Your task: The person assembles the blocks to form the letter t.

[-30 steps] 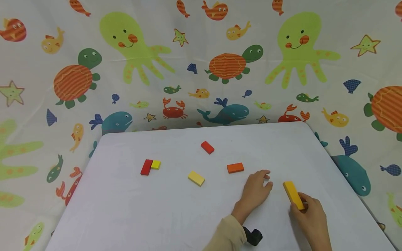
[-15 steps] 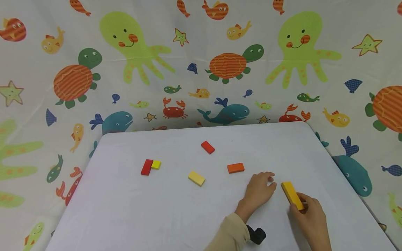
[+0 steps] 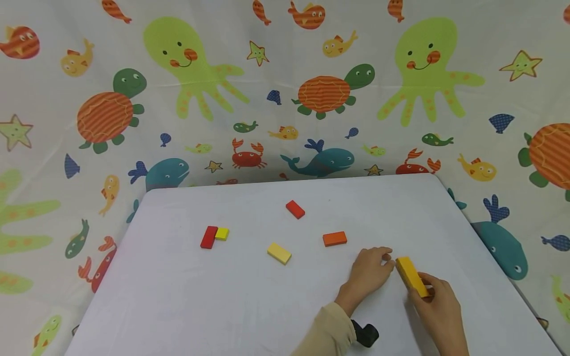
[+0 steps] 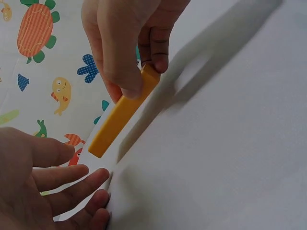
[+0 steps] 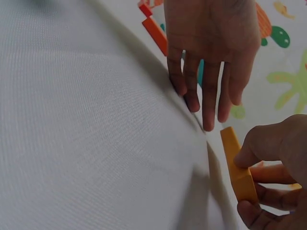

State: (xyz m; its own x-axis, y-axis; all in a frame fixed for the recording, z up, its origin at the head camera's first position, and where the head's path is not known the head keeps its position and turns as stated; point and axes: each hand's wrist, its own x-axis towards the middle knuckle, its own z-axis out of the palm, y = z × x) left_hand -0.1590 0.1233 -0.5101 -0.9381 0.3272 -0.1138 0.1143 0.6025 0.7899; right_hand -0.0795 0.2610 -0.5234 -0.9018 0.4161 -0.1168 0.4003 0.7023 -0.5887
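Note:
My right hand pinches a long yellow block by its near end, between thumb and fingers. In the left wrist view the yellow block is lifted off the white table, with its shadow below. Just left of the block's far end is my left hand, its fingers relaxed and holding nothing. In the right wrist view a small gap separates the left hand's fingertips from the block. An orange block lies beyond the left hand.
On the white table lie a pale yellow block, a red block, and a darker red block touching a small yellow one. A sea-animal patterned cloth hangs behind. A black wrist device sits by the left sleeve.
My left hand has moved slightly right and nearer to me. The yellow block in my right hand has shifted a little left, so the two are closer. The other blocks stay put.

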